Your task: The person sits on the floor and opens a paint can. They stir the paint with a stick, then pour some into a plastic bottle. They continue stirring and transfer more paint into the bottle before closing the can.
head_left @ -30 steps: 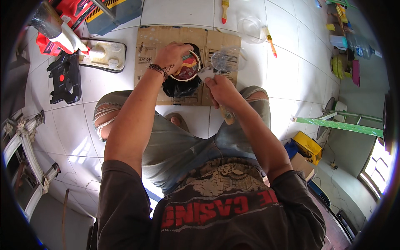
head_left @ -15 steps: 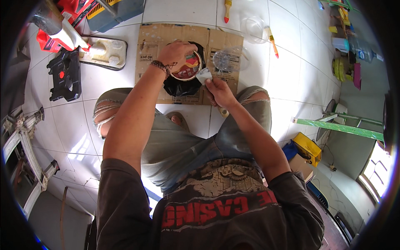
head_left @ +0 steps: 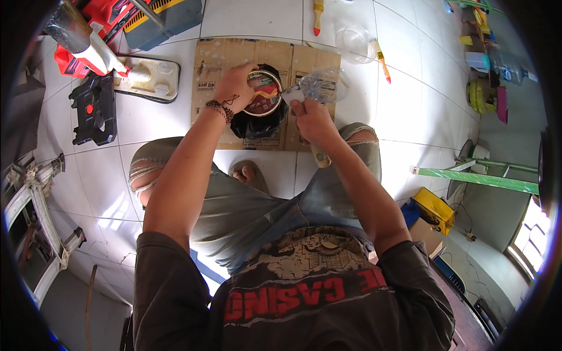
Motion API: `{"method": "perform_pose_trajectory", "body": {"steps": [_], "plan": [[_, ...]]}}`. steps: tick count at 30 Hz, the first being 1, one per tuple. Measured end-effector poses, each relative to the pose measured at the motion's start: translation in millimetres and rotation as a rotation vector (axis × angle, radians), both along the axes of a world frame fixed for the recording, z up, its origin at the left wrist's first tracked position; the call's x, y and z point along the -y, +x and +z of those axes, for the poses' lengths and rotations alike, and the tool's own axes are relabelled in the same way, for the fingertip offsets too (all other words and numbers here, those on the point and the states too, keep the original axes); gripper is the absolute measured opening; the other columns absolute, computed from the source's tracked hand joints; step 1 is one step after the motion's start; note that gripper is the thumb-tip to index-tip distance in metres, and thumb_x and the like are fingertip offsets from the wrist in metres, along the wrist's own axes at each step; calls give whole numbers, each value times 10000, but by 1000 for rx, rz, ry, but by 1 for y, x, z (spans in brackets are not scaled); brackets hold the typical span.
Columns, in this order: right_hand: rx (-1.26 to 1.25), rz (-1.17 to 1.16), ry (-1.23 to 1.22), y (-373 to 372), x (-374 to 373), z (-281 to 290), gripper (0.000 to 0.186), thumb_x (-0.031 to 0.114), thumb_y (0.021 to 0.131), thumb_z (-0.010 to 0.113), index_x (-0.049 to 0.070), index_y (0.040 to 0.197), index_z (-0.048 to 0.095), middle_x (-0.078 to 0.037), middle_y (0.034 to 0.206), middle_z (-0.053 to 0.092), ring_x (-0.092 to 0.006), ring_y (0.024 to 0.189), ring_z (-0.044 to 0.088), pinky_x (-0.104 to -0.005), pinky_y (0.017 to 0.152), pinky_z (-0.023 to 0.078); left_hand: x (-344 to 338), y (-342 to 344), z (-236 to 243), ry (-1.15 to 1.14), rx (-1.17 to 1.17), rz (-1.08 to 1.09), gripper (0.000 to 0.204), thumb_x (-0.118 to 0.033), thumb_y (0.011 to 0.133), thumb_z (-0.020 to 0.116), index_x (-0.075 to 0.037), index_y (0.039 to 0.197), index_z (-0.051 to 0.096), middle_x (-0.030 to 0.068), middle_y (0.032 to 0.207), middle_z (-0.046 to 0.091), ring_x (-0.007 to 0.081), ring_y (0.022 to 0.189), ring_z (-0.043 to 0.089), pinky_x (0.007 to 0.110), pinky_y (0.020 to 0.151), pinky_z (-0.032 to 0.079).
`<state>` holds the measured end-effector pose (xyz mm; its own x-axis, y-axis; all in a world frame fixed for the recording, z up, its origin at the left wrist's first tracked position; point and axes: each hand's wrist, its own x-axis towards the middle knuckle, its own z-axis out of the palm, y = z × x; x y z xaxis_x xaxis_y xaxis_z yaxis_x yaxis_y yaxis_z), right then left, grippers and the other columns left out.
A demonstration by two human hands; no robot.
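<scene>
Brown cardboard [head_left: 205,126] lies flat on the white tiled floor [head_left: 155,123], in front of the seated person's spread knees. Both bare arms reach forward over it, the left nearly straight, the right bent at the elbow with its forearm slanting inward. On the cardboard stands a round tin [head_left: 266,104], pale at the rim and reddish within, with black plastic [head_left: 257,126] bunched around it. The left hand [head_left: 234,88], palm down (a dark beaded bracelet [head_left: 219,109] circles its wrist), lies over the tin's left side, its fingers curled on the rim and holding it. The right hand [head_left: 316,123] is closed around a scraper [head_left: 320,157], thumb on top near the blade and the handle's end poking out below. Its fingers sit just right of the tin, apart from it, and the blade points up and left toward the rim; whether the two touch is hard to make out at this size. Clear plastic [head_left: 321,82] lies just beyond the right hand, and two brushes [head_left: 382,61] rest farther off on the floor.
</scene>
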<state>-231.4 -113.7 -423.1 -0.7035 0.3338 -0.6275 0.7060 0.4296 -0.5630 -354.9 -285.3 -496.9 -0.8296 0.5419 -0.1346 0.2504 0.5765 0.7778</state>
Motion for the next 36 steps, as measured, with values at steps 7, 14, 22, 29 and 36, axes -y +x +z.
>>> {"method": "perform_pose_trajectory", "body": {"steps": [7, 14, 22, 29, 36], "plan": [[-175, -234, -294, 29, 2, -66, 406, 417, 1030, 520, 25, 929, 542, -42, 614, 496, -158, 408, 457, -323, 371, 391, 0, 6, 13, 11, 168, 28, 504, -136, 818, 756, -72, 1292, 598, 236, 1180, 660, 383, 1130, 624, 423, 951, 506], [-198, -516, -748, 36, 18, -70, 422, 417, 1049, 481, 12, 950, 548, -21, 617, 492, -130, 438, 461, -301, 387, 385, 3, -1, 11, 10, 188, -27, 493, -124, 826, 742, -65, 1292, 589, 221, 1167, 673, 377, 1100, 637, 411, 939, 506], [-254, -129, -56, 7, 5, -56, 407, 373, 1042, 499, 14, 867, 575, -44, 602, 536, -148, 469, 527, -339, 425, 443, 4, -4, 16, 15, 225, -46, 483, -152, 840, 746, -77, 1292, 592, 208, 1184, 673, 378, 1127, 626, 409, 968, 500], [-25, -428, -730, 4, -4, -49, 379, 420, 1045, 493, 62, 921, 519, 1, 603, 446, -124, 437, 403, -299, 416, 363, 6, -10, 16, -19, 263, -107, 483, -108, 859, 720, -80, 1321, 585, 180, 1211, 674, 313, 1122, 644, 374, 962, 491], [-188, -445, -624, 20, 0, -54, 386, 386, 1043, 489, 27, 910, 535, -33, 650, 522, -146, 506, 512, -327, 458, 420, 2, -8, 25, -15, 149, -131, 497, -165, 864, 724, -64, 1328, 576, 213, 1241, 651, 339, 1156, 629, 382, 970, 490]]}}
